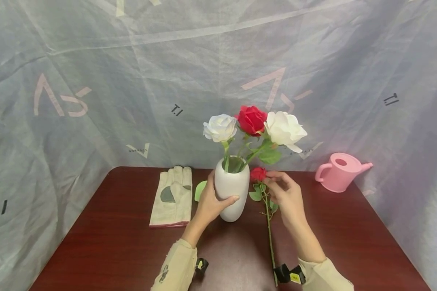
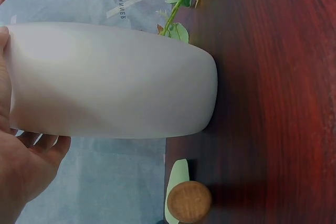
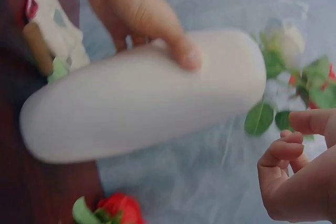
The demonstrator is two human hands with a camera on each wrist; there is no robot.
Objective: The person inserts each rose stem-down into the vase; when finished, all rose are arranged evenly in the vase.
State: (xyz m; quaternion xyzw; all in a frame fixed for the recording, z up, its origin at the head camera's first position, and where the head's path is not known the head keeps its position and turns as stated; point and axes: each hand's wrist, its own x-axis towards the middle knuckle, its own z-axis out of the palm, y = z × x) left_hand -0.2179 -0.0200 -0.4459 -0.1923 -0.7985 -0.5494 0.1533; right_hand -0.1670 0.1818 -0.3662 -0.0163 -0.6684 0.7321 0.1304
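My left hand [image 1: 213, 202] grips a smooth white vase [image 1: 232, 186] around its left side, thumb across the front. A white rose [image 1: 220, 127], a red rose [image 1: 251, 120] and a fuller white flower [image 1: 285, 130] stand in the vase. My right hand [image 1: 285, 198] is raised to the right of the vase, its fingers loosely bent with nothing between them in the right wrist view. Another red rose [image 1: 258, 174] lies on the table beyond it, its long green stem [image 1: 270, 238] running toward the front; in the right wrist view its bloom [image 3: 121, 208] is apart from my fingers.
Left of the vase lies a pair of pale work gloves [image 1: 172, 198]. Between gloves and vase is a light green object [image 1: 200, 190] with a wooden, round-ended handle [image 2: 189, 202]. A pink watering can [image 1: 340, 171] stands at the table's back right corner, before grey sheeting [image 1: 149, 81].
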